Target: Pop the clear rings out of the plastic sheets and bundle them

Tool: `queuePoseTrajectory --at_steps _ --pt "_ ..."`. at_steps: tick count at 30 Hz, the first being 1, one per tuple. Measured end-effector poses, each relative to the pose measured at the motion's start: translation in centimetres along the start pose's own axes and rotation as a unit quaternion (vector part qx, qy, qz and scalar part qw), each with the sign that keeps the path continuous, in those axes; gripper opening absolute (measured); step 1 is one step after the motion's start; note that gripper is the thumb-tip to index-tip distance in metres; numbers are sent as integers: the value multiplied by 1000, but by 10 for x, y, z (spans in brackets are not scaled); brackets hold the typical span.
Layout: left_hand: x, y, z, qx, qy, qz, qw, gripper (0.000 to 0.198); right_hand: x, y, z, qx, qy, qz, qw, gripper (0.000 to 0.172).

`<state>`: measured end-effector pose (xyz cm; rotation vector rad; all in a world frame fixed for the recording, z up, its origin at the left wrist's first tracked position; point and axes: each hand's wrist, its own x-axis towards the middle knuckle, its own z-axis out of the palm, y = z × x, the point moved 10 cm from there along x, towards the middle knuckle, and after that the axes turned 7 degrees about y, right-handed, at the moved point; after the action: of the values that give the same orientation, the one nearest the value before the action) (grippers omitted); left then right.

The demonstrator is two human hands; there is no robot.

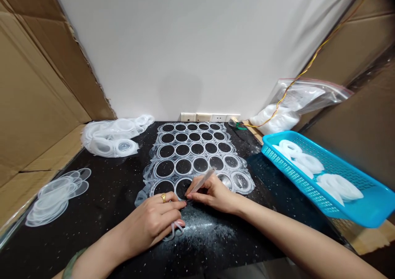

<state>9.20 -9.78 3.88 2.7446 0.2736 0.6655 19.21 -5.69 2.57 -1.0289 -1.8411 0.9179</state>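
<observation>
A clear silicone sheet (pixel 191 155) full of round holes and ring shapes lies flat on the black speckled counter (pixel 117 196). My left hand (pixel 154 221), with a gold ring, presses on the sheet's near edge, fingers curled and pinching a thin clear ring. My right hand (pixel 212 192) grips a slim pale tool (pixel 205 177) like a pen, its tip down at the sheet's front row.
A heap of clear rings (pixel 114 137) sits at the back left. Flat clear discs (pixel 55 196) lie at the left edge. A blue basket (pixel 327 176) with white rings stands right. A plastic bag (pixel 293 106) leans behind it. Cardboard walls flank both sides.
</observation>
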Motion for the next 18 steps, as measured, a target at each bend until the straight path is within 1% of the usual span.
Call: queuePoseTrajectory --at_steps 7,14,18 --pt "1 0 -2 -13 26 0 1000 14 -2 -1 1 -19 -5 -27 999 17" --pt "4 2 -7 -20 53 1 998 17 -3 -3 0 20 7 -19 1000 16" --pt "5 2 -9 -25 58 -8 998 21 -3 -13 2 -21 -9 -47 999 16"
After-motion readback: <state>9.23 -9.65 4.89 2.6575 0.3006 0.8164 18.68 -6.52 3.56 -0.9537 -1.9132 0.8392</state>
